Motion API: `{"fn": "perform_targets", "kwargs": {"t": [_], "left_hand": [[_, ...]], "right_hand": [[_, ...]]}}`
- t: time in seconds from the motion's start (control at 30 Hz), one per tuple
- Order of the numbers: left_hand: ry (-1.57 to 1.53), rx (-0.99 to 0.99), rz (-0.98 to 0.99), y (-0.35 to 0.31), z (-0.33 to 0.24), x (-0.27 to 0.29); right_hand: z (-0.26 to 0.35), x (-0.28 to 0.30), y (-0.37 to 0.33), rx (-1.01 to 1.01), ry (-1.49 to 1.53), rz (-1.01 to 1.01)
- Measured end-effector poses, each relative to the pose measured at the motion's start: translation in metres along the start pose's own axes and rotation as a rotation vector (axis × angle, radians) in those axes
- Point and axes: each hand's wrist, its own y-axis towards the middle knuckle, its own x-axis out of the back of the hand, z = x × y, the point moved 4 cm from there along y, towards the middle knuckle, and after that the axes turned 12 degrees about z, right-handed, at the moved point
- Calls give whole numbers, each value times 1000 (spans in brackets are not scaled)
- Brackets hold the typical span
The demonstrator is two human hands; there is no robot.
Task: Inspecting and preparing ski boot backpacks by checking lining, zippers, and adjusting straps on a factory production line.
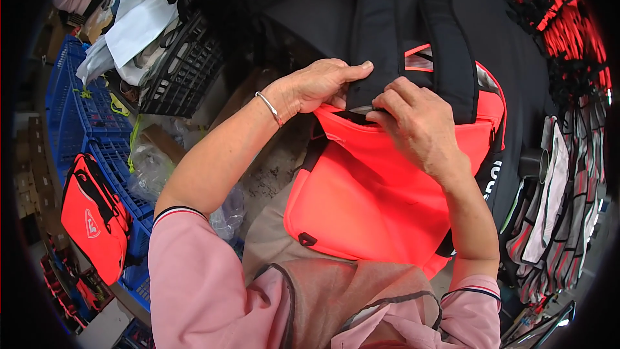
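A bright red-orange backpack (381, 200) with black shoulder straps (452, 52) lies across my lap and the dark surface in front of me. My left hand (326, 83) is at the left end of its top edge, thumb stretched out toward a strap and the other fingers curled at the fabric, partly hidden. My right hand (420, 123) bends over the middle of the same edge, fingertips pinched at the opening near the strap bases. What lies right under those fingertips is hidden. On the right, a pale lining shows inside a gap of the bag.
A black crate (184, 68) heaped with white sheets and cloth stands at the far left. Blue plastic crates (84, 103) are beside it, with another red-orange bag (95, 220) leaning there. Clear plastic wrap (152, 171) lies between. Grey strips (555, 207) and red-black straps (575, 32) hang at right.
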Motion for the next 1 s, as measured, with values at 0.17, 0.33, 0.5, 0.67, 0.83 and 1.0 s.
{"fn": "perform_targets", "kwargs": {"t": [0.17, 0.33, 0.5, 0.67, 0.83, 1.0], "left_hand": [[-23, -22, 28, 3, 3, 1], [-101, -87, 11, 1, 4, 2], [-92, -110, 3, -3, 0, -5], [-95, -144, 36, 0, 7, 4], [-122, -147, 13, -4, -2, -8], [-123, -152, 58, -8, 3, 3]], "right_hand": [[-1, 4, 0, -11, 46, -19], [-14, 6, -8, -150, 217, -70], [-21, 6, -9, -208, 290, -135], [-16, 8, 0, -155, 170, -87], [-20, 12, 7, -104, 113, -32], [-22, 11, 19, -78, 125, 68]]}}
